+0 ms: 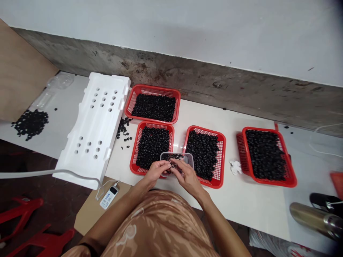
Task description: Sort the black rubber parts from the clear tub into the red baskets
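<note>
My left hand [158, 170] and my right hand [184, 175] meet at the near edge of a small clear plastic tub [187, 157] that holds several small black ring-shaped parts. Both hands have their fingers pinched together over the parts; what each pinch holds is too small to name. The tub rests between two red mesh baskets [134, 157] [222, 157], both filled with the same black parts.
Another filled red basket [177, 96] stands behind, a fourth [291, 178] to the right. A white foam tray with holes [96, 125] lies left, loose black parts [30, 123] far left. A white remote [108, 197], crumpled paper [235, 166] and a metal flask [313, 217] lie nearby.
</note>
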### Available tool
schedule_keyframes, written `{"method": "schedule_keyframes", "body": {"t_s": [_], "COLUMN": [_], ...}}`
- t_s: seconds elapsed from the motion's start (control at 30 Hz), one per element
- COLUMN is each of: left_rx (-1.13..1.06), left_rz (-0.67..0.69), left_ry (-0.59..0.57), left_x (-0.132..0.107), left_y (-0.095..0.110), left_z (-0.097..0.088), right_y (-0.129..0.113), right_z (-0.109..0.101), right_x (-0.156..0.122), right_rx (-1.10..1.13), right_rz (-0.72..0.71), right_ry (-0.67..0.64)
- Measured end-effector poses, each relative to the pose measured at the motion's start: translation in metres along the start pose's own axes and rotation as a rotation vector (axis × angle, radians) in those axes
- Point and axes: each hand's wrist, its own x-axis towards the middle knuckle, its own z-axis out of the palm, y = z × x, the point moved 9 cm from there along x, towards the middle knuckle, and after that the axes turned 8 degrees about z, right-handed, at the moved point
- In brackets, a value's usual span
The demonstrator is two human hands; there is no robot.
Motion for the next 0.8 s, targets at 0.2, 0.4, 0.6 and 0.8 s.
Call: {"method": "schedule_keyframes", "body": {"t_s": [0.2,0.4,0.6,0.8], "left_rx": [0.023,-0.035,-0.091,-0.082], "left_rz": [-0.024,-0.049,-0.091,-0.082], "left_ry": [-0.051,-0.119,-0.054,-0.022], "left_x": [-0.001,-0.002,0.0,0.001], "left_y": [-0.002,-0.013,-0.02,-0.023], "left_z": [0.004,0.009,0.006,0.003], "right_y": [0.01,0.015,0.002,-0.006], "right_z": [-0.003,0.0,0.012,0.017], "right_x": [0.006,0.003,-0.005,-0.002], "right_rx": [0.26,0.263,-0.239,-0.42], "right_rz": [0.042,0.054,-0.077,-0.182], "right_ry": [-0.047,-0.079,0.025,0.077]}}
